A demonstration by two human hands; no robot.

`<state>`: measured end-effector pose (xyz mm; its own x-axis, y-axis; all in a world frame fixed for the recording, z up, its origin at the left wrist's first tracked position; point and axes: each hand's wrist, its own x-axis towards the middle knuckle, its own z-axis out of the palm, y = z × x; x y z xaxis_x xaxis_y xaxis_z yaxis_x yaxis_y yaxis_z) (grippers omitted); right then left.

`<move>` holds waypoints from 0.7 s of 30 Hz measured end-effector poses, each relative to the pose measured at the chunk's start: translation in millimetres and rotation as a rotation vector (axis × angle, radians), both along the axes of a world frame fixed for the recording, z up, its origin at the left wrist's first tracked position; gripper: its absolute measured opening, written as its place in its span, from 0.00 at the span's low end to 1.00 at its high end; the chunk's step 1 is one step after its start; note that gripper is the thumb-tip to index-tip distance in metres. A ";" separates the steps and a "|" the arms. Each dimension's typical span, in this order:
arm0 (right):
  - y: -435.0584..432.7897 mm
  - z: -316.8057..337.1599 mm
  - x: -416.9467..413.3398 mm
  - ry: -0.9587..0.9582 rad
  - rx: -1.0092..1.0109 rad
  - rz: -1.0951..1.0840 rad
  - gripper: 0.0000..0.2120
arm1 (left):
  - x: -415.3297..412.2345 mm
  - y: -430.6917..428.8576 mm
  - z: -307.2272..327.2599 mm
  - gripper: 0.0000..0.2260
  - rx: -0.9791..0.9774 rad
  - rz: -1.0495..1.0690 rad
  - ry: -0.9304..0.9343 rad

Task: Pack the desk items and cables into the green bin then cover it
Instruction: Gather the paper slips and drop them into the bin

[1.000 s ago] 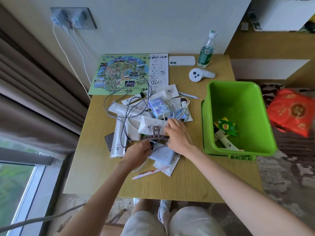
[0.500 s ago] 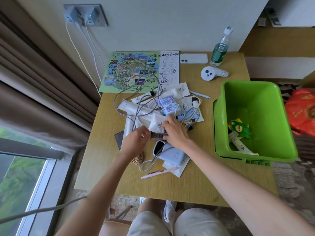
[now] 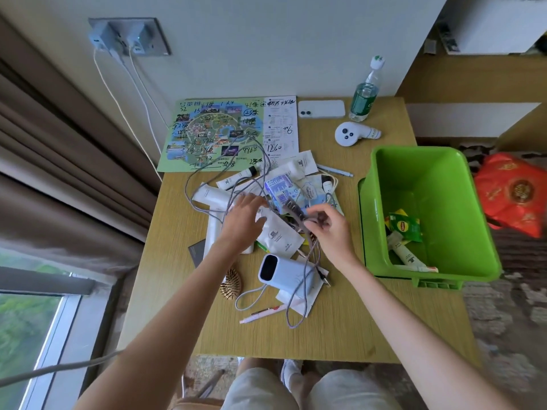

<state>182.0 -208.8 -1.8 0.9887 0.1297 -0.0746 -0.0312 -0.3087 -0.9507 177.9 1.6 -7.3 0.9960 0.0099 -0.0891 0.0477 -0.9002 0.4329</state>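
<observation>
A green bin (image 3: 444,179) stands at the desk's right edge with a tea bag packet (image 3: 405,224) and a white tube (image 3: 404,254) inside. In the middle of the desk lies a pile of white sachets, tubes and grey cables (image 3: 225,179). My right hand (image 3: 331,229) pinches a dark hair claw clip (image 3: 296,211), lifted above the pile, with a grey cable hanging below it. My left hand (image 3: 242,217) lies flat, fingers spread, on a white sachet (image 3: 276,235). A pale blue power bank (image 3: 285,273) lies nearer me.
A map sheet (image 3: 219,134), a white phone (image 3: 321,108), a green bottle (image 3: 364,96) and a white hair dryer (image 3: 352,134) sit at the back. A pink pen (image 3: 266,313) and a round brush (image 3: 231,282) lie near the front. White cables run to the wall socket (image 3: 130,37). A red bag (image 3: 515,193) lies right of the bin.
My right hand has lifted the clip out of the pile and moved right. My left hand has shifted up onto the sachets, uncovering the power bank and brush.
</observation>
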 end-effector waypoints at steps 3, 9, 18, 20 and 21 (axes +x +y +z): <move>-10.1 11.3 5.8 0.162 0.218 -0.109 0.09 | 2.5 -10.7 -10.3 0.24 0.162 -0.177 0.114; -26.9 28.0 15.0 0.489 0.681 -0.213 0.10 | 3.8 -23.6 -27.5 0.32 0.443 -0.293 0.084; -31.6 20.1 0.4 0.806 0.709 -0.319 0.16 | 4.0 -29.1 -11.6 0.18 0.248 -0.211 0.132; -31.7 18.2 -2.4 0.767 0.406 -0.260 0.17 | 2.6 -24.9 2.2 0.16 0.112 -0.122 0.154; -31.9 15.6 -3.3 0.713 0.301 -0.237 0.16 | 1.7 -21.4 9.9 0.16 0.045 -0.076 0.138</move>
